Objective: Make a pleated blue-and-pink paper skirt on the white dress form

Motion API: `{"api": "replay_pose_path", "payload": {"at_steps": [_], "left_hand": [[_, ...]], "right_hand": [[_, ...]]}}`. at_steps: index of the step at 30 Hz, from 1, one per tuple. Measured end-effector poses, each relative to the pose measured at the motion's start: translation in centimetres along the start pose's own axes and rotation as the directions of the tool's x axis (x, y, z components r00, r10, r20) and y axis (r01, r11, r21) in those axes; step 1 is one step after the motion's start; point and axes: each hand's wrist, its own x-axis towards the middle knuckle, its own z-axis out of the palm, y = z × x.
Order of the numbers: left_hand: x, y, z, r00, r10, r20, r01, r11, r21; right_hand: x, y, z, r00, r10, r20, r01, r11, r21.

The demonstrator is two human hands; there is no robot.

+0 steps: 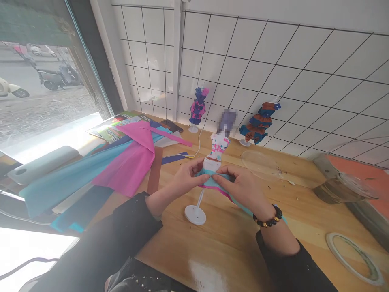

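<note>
A small white doll form (216, 151) with pink and blue blotches stands on a thin rod and round white base (195, 214) on the wooden table (231, 247). Both my hands press a folded strip of blue and pink paper (212, 182) round its waist. My left hand (186, 177) pinches the strip on the left side. My right hand (244, 187), with a dark bead bracelet at the wrist, pinches it on the right. The strip trails back under my right wrist.
Blue and pink paper sheets (121, 162) lie spread at the left, over magazines by the window. Two dressed doll forms stand at the tiled wall: a pink-blue one (197, 107) and an orange-blue one (258, 121). A tape roll (352, 257) lies at the right front. A clear lid (264, 162) lies behind.
</note>
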Motion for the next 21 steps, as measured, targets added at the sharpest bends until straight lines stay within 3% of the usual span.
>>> {"api": "replay_pose_path", "payload": {"at_steps": [17,21], "left_hand": [[-0.19,0.06,-0.08,1.000,0.004,-0.021,-0.005,1.000,-0.028],[-0.11,0.20,-0.04,1.000,0.001,-0.014,-0.001,0.998,-0.056]], "right_hand": [[-0.33,-0.90,0.24,0.998,0.042,0.056,-0.047,0.994,0.096],[-0.19,-0.65,0.36,1.000,-0.002,0.025,0.001,1.000,0.019]]}}
